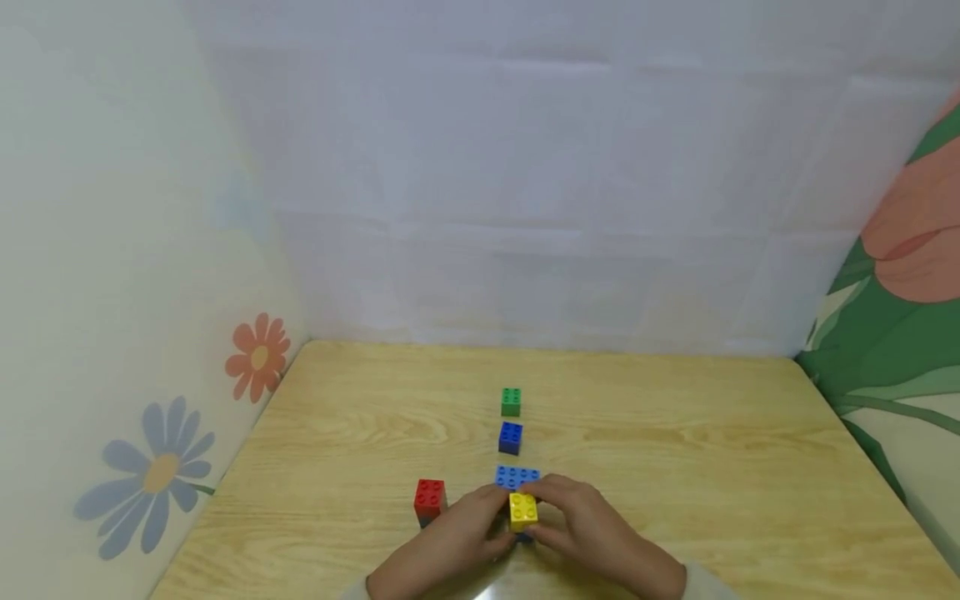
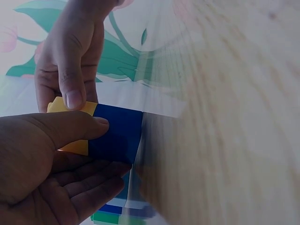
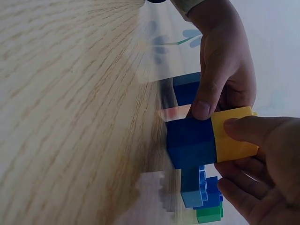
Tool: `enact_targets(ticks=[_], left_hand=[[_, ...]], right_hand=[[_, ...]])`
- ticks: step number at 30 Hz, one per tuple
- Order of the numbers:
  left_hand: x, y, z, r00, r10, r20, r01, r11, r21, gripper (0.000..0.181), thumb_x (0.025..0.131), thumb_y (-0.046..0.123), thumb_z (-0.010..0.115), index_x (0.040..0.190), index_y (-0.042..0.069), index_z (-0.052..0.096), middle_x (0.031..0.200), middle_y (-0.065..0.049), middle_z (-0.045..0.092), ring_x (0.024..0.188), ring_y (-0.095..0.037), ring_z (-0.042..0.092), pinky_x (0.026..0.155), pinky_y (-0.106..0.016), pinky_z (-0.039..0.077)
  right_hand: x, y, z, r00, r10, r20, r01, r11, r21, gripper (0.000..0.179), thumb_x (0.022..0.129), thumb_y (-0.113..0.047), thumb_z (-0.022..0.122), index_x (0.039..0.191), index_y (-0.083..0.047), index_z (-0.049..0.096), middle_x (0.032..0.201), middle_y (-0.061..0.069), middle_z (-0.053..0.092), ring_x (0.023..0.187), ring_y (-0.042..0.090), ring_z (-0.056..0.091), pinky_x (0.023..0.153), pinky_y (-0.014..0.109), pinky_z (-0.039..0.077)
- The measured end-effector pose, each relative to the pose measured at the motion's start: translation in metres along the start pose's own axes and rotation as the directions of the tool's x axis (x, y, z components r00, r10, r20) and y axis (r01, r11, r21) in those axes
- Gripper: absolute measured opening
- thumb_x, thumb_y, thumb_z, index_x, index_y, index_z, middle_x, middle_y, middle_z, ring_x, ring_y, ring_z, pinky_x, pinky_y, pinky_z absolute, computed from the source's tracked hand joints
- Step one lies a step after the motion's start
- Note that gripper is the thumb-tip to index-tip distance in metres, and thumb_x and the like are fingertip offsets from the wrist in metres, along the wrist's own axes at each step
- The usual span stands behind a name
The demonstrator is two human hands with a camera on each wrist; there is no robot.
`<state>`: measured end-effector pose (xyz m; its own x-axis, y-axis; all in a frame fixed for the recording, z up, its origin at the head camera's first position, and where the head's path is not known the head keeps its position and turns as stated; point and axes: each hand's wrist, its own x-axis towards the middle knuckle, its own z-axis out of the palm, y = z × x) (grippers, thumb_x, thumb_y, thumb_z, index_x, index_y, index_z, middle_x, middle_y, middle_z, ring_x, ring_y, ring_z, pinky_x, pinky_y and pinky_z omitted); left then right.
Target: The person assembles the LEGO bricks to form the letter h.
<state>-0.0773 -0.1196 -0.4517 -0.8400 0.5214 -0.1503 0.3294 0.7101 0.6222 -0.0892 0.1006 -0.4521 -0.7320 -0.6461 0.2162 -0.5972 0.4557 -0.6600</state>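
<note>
A yellow toy brick (image 1: 522, 512) sits on top of a dark blue brick (image 3: 191, 143), the pair upright at the tabletop. My left hand (image 1: 467, 529) holds the dark blue brick from the left, its thumb on the near face and fingers behind. From the other side my right hand (image 1: 588, 525) pinches the yellow brick between thumb and fingers. Just beyond the hands lies a longer light blue brick (image 1: 517, 477). Left of my left hand stands a red brick (image 1: 430, 497) on a dark blue one (image 3: 186, 89), partly hidden by that hand.
Farther back on the wooden table (image 1: 675, 433), a blue brick (image 1: 510, 437) and a green brick (image 1: 511, 402) line up behind the light blue one. A white sheet (image 1: 525, 208) hangs along the back edge, with flower-patterned panels (image 1: 150, 333) at both sides.
</note>
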Motion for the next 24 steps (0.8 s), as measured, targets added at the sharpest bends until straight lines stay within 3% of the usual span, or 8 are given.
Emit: enact_targets(ticks=[6,13,19,24], left_hand=[[-0.0008,0.0008,0.0004,1.0,-0.005,0.003,0.005,1.0,-0.007,0.042,0.091,0.03,0.069,0.128,0.016,0.058,0.123,0.004,0.061,0.115,-0.013,0.057,0.093,-0.033,0.051],[-0.001,0.0009,0.0009,0.999,0.037,-0.029,-0.035,0.997,0.061,0.042,0.09,0.028,0.069,0.128,0.013,0.058,0.122,0.001,0.061,0.113,-0.014,0.057,0.093,-0.032,0.051],[-0.0004,0.0018,-0.001,1.0,0.019,-0.02,-0.018,0.999,0.044,0.045,0.089,0.029,0.071,0.128,0.012,0.057,0.122,0.002,0.061,0.112,-0.011,0.057,0.091,-0.03,0.051],[-0.0016,0.0035,-0.0027,0.999,0.018,-0.028,-0.017,0.999,0.032,0.046,0.089,0.03,0.072,0.129,0.013,0.056,0.12,0.003,0.06,0.109,-0.01,0.058,0.089,-0.028,0.052]], right_hand=[[-0.002,0.0016,0.003,1.0,0.005,-0.007,-0.005,1.0,0.01,0.04,0.091,-0.032,0.07,0.127,-0.016,0.063,0.114,-0.01,0.064,0.103,0.006,0.06,0.089,0.03,0.053],[-0.0033,0.0006,0.005,0.999,0.036,-0.01,-0.035,0.999,0.022,0.04,0.091,-0.034,0.07,0.127,-0.019,0.061,0.116,-0.011,0.063,0.106,0.007,0.059,0.091,0.032,0.052],[-0.0021,-0.0024,0.0043,0.998,0.066,-0.014,-0.065,0.998,0.024,0.038,0.09,-0.032,0.071,0.126,-0.023,0.06,0.116,-0.014,0.061,0.108,0.006,0.058,0.092,0.032,0.051],[-0.0019,-0.0024,0.0053,0.999,0.035,-0.031,-0.035,0.999,0.008,0.04,0.091,-0.034,0.07,0.128,-0.022,0.06,0.116,-0.014,0.061,0.107,0.006,0.059,0.091,0.031,0.052]])
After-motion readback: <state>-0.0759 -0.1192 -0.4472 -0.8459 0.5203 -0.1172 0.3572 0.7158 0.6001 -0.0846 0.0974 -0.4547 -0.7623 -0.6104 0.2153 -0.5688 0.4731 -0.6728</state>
